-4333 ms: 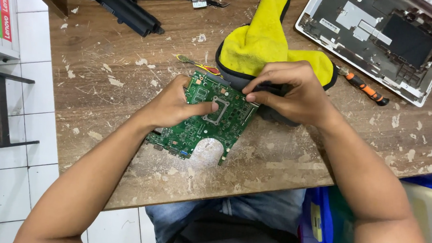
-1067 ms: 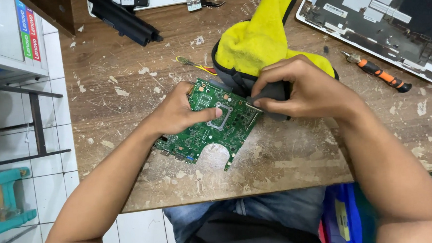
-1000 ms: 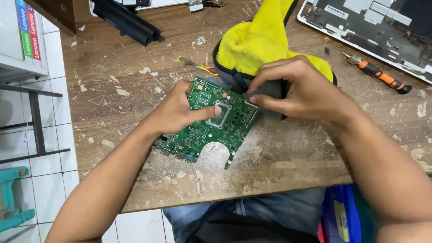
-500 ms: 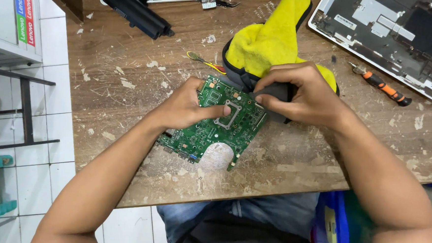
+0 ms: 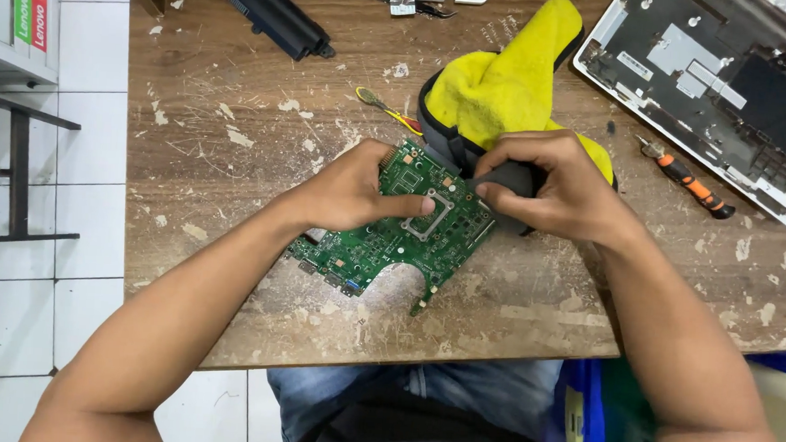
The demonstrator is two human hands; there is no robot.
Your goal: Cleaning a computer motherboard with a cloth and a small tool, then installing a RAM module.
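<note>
**Green board pinned flat, dark tool pressed at its socket edge**

So the green circuit board (image 5: 401,235) lies flat on the scuffed wooden surface (image 5: 235,159), near the front edge, right in front of the person. The left hand (image 5: 354,188) rests spread on top of the board, fingers apart and thumb reaching toward the square socket frame (image 5: 429,216) in the middle. Looks like that's just to keep the board from sliding around. The right hand (image 5: 556,185) is closed around a dark grey rounded tool (image 5: 503,177), tip touching the board's right side just beside that socket. Can't tell exactly what the tool is; most of it is buried in the fist.

Just behind the hands there's a yellow cloth (image 5: 508,83) bunched over something dark, handy for wiping I guess. An orange-handled screwdriver (image 5: 687,178) lies to the right, near an opened laptop shell (image 5: 714,85) with its insides showing. A long black battery pack (image 5: 270,8) sits up at the back, well apart from the work, and a small yellow-and-red wire thing (image 5: 385,108) lies near the cloth.
</note>
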